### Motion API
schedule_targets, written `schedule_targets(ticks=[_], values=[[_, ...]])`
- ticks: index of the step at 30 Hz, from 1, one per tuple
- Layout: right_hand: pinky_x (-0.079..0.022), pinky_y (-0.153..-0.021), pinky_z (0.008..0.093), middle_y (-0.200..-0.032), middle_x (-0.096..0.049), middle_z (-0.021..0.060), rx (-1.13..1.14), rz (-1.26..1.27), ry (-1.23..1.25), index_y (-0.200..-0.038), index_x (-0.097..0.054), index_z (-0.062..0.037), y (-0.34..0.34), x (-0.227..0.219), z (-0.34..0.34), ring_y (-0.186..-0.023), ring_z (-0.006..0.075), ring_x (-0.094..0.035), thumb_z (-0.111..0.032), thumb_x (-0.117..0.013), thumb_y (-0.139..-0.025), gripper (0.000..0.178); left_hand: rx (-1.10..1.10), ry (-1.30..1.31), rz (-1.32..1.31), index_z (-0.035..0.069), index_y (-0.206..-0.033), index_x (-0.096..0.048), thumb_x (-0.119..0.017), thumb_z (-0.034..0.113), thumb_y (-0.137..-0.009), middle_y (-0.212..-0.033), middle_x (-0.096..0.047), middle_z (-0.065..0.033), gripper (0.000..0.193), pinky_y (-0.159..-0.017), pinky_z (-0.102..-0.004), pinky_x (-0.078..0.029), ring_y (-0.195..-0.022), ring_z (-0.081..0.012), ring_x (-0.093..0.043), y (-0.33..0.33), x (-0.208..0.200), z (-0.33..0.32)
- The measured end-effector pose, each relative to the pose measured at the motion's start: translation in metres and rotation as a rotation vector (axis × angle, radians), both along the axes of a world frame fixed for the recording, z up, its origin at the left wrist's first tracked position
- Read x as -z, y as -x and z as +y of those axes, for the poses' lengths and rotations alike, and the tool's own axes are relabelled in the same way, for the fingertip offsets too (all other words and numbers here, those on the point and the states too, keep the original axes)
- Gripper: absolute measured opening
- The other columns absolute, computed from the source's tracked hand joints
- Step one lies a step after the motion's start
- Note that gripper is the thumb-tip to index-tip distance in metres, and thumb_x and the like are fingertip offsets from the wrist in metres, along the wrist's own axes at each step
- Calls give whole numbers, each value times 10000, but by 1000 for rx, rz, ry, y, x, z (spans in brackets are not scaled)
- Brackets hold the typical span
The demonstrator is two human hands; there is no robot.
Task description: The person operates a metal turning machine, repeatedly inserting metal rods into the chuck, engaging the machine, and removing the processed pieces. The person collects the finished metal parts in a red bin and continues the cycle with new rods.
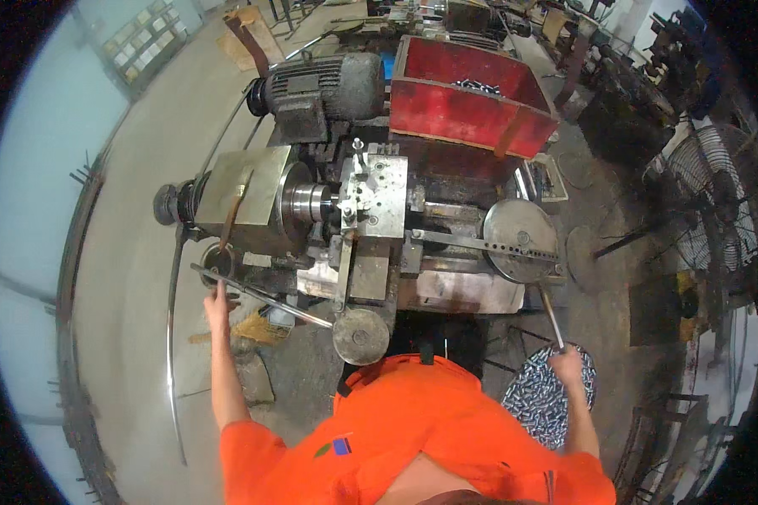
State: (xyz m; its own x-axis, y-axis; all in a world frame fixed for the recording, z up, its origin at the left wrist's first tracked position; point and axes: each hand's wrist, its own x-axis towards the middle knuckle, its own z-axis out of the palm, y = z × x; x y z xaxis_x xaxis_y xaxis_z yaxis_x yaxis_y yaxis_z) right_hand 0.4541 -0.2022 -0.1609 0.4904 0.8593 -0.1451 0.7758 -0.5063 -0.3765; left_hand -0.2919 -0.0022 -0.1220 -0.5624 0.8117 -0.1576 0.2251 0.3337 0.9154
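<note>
A small lathe stands in front of me, its round chuck [305, 203] facing a metal tool block [382, 195]. My left hand [217, 310] is closed at a long steel lever [269, 300], near its far-left end; some of its fingers are hidden. That lever runs down to a round metal disc [360, 337] close to my body. On the right, my right hand [567, 365] wraps round the end of a steel handle bar [551, 316]. The bar reaches up toward a larger disc [520, 240], across which lies a flat strip with holes [472, 243].
An electric motor [328, 87] and a red bin [463, 111] holding a few small metal parts sit behind the lathe. Beneath my right hand is a heap of small shiny metal pieces [541, 402]. A caged fan [709, 198] stands at right, a brush [257, 330] at left.
</note>
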Motion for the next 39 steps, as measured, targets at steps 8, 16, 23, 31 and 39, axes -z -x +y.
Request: schedule_targets(ticks=[8, 16, 23, 31, 39], values=[[-363, -502, 274, -599, -472, -7, 241, 815, -207, -745, -538, -13, 85, 10, -8, -545, 116, -425, -115, -540, -608, 171, -155, -33, -64, -10, -864, -510, -535, 203, -815, -662, -542, -63, 221, -444, -295, -481, -511, -169, -547, -29, 27, 37], [-391, -548, 275, -640, -516, 25, 112, 692, -288, -815, -548, -20, 107, -4, -8, -575, 153, -460, -176, -509, -700, 198, -58, -77, -25, -16, -891, -486, -552, 258, -809, -673, -534, -63, 293, -420, -309, -468, -510, -179, -542, -25, 32, 32], [-420, -524, 350, -633, -542, 146, 59, 177, -297, -1133, -489, 41, 81, -15, 1, -541, 240, -514, -129, -565, -588, 576, -53, 101, -21, -7, -883, -480, -544, 281, -816, -646, -520, -74, 302, -420, -325, -497, -519, -199, -558, -37, 4, 28], [-475, -610, 446, -760, -606, 169, -16, -575, 24, -1124, -507, -57, -86, -26, 65, -686, 349, -596, -196, -632, -580, 576, 27, 73, -110, -31, -928, -532, -532, 259, -830, -745, -587, -111, 306, -486, -359, -558, -569, -232, -613, -40, 12, 33], [-221, -1043, 433, -1307, -366, 204, 127, -636, -388, -1300, -353, -37, -16, -10, 106, -1226, 369, -310, -225, -600, -581, 783, -57, -30, -300, 33, -1095, -521, -465, 522, -838, -865, -615, -94, 556, -674, -350, -465, -753, -188, -600, 11, 59, 9]])
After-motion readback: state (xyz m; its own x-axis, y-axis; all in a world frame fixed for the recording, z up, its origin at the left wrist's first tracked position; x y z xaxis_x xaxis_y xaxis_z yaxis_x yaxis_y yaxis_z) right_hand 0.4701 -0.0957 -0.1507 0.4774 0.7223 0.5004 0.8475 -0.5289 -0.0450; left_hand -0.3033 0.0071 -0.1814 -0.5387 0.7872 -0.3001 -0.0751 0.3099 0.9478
